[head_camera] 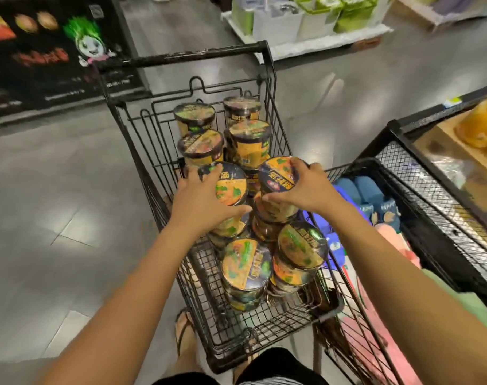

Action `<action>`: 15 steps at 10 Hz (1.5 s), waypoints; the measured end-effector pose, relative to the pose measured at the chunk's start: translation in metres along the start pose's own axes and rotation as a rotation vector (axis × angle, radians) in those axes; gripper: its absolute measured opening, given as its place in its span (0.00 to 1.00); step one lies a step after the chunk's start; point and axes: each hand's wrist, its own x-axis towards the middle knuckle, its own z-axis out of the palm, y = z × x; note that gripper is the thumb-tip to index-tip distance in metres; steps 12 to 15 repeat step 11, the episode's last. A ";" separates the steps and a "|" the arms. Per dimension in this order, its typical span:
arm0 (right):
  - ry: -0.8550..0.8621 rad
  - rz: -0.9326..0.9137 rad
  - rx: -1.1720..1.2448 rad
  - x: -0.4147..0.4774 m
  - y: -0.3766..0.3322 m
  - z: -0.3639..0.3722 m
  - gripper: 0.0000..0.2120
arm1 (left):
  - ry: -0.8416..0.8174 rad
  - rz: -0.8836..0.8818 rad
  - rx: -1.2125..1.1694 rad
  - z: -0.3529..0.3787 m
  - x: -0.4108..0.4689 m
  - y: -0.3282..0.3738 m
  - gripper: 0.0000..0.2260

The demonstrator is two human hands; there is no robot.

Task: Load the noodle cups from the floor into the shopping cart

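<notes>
1. Two noodle cups are in hand at once. The left grip [203, 201] lies over the lid of the left cup [232, 187], fingers round its far rim and thumb on the near side, so it is clasping that cup. The right grip [306, 187] clasps the right cup [281, 179] in the same way.
2. Both cups are inside the shopping cart [264, 326], about in the middle, and each seems to sit on top of another cup. Taking them from above by the lid probably lets the person lower them straight down onto a stack – a side hold would knock the neighbours.
3. Four upright cups [250, 134] stand at the handle end, close together. Two leaning stacks [246, 265] lie at the near end. Packing them side by side likely keeps them from rolling on the wire bottom.
4. No cup is seen on the floor [56, 190], so the loading appears far along – though cups may remain out of view.
5. The floor is grey, smooth tile with soft reflections.
6. Just right of the cart stands a black mesh bin [397, 184] with blue slippers [356, 190]. A dark banner [42, 51] stands far left, and a pallet of green and white boxes [306, 20] is well behind.
</notes>
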 end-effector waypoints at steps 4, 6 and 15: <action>-0.038 0.090 -0.096 0.022 0.009 0.032 0.57 | -0.030 -0.007 0.151 0.032 0.008 -0.014 0.50; -0.051 0.100 -0.145 0.024 0.003 0.030 0.57 | -0.067 0.031 0.156 0.022 0.008 -0.014 0.49; -0.008 0.047 -0.199 0.004 0.007 0.028 0.56 | -0.056 -0.011 0.136 0.014 -0.007 -0.016 0.47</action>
